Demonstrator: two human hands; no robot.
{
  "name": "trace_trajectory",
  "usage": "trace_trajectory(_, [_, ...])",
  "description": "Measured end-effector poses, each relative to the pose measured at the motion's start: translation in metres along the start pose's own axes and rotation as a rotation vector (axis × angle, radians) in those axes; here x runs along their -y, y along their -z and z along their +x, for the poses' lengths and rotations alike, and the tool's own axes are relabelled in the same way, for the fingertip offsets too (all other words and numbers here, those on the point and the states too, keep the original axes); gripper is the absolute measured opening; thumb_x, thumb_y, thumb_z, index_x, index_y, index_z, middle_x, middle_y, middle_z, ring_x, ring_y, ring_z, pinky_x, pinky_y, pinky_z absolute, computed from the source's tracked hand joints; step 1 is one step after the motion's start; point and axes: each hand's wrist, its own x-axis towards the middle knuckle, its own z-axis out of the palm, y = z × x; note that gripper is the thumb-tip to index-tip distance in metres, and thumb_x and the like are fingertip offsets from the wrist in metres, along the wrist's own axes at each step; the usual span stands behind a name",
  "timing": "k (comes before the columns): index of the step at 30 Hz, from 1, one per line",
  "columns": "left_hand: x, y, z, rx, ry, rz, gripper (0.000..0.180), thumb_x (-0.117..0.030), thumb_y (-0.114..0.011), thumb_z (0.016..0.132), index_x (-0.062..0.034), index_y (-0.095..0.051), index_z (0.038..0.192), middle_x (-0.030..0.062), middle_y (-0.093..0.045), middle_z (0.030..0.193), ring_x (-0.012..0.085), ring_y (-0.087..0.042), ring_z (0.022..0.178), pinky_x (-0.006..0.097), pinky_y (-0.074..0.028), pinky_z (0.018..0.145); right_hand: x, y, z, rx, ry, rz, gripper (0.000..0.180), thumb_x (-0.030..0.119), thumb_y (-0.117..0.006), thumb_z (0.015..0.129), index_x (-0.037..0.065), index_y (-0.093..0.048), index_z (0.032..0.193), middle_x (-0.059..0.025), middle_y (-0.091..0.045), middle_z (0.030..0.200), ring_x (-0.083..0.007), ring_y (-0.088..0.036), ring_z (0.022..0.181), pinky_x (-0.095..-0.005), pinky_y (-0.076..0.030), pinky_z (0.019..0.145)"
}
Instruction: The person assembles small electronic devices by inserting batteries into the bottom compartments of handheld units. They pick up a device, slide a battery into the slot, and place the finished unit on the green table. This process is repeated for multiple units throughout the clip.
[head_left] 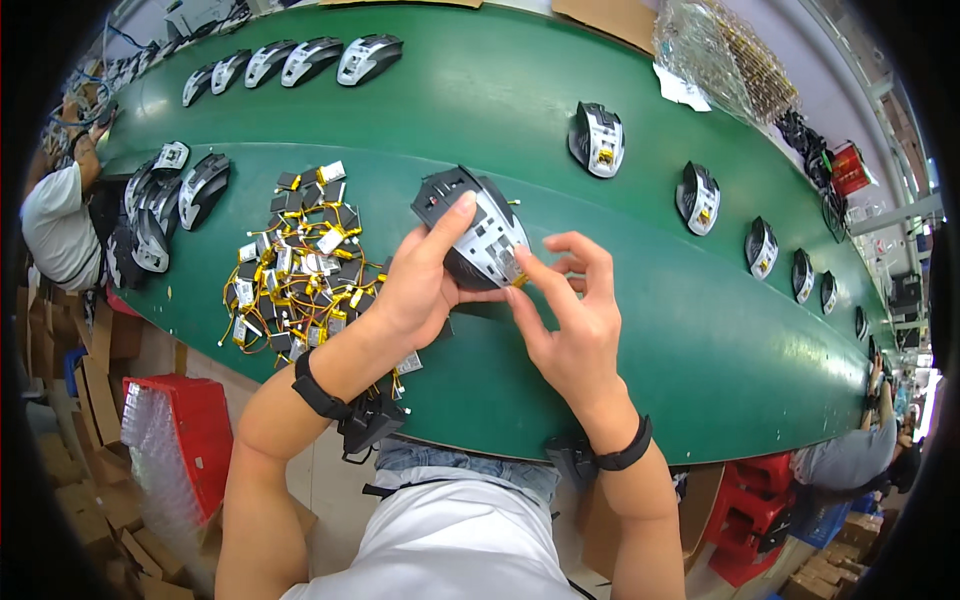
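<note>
A half-assembled computer mouse [487, 240], black with a silver-grey plate, is held above the green bench by my left hand [415, 275]. My left thumb lies over the plate and the fingers go underneath, partly hidden. The thumb and forefinger of my right hand [578, 315] close on a small battery [516, 281] with yellow tape at the mouse's lower right end; the fingertips cover part of it. A small white connector [515, 202] sticks out at the mouse's far right side. Left of my left hand is a heap of small wired batteries [290, 275].
Several similar mice [310, 62] form a row at the far left, others [697, 198] a line on the right. More mice [203, 190] cluster at the left, near a person [62, 215]. Clear plastic packaging [715, 60] lies at the back; a red crate [190, 430] stands below left.
</note>
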Motion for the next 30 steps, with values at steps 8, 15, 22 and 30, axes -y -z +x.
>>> trace_trajectory(8, [-0.006,0.002,-0.001,0.02,0.028,0.125,0.045,-0.048,-0.058,0.094,-0.0094,-0.057,0.117,0.0046,-0.067,0.095,0.0151,-0.07,0.081,0.032,-0.06,0.058,-0.018,0.012,-0.001,0.149,0.185,-0.031,0.035,0.006,-0.077,0.075,0.004,-0.069,0.109,-0.0046,-0.062,0.087,-0.0201,-0.06,0.07,-0.0317,-0.05,0.059])
trace_trajectory(15, [-0.002,-0.002,-0.001,0.021,-0.017,0.312,0.047,-0.046,-0.058,0.095,-0.0051,-0.055,0.119,0.0068,-0.067,0.094,0.0142,-0.069,0.076,0.027,-0.059,0.05,-0.017,0.012,-0.003,0.106,0.175,-0.001,0.021,0.006,-0.079,0.072,0.006,-0.069,0.09,-0.0043,-0.063,0.085,-0.0207,-0.061,0.069,-0.0324,-0.049,0.06])
trace_trajectory(22, [-0.001,-0.004,-0.005,0.073,0.029,0.339,0.046,-0.044,-0.059,0.094,-0.0038,-0.055,0.115,0.0057,-0.065,0.089,0.0123,-0.067,0.071,0.026,-0.057,0.047,-0.013,0.004,-0.008,0.046,0.037,0.023,0.022,0.006,-0.08,0.068,0.007,-0.064,0.083,-0.0056,-0.063,0.086,-0.0234,-0.062,0.071,-0.0338,-0.05,0.063])
trace_trajectory(30, [-0.009,-0.002,-0.004,0.042,0.016,0.259,0.049,-0.048,-0.058,0.094,-0.0049,-0.054,0.117,0.0057,-0.065,0.093,0.013,-0.068,0.075,0.027,-0.057,0.048,-0.012,0.015,0.0,0.112,0.235,-0.045,0.021,0.003,-0.079,0.071,0.003,-0.065,0.086,-0.0067,-0.065,0.09,-0.0239,-0.063,0.072,-0.0337,-0.05,0.062])
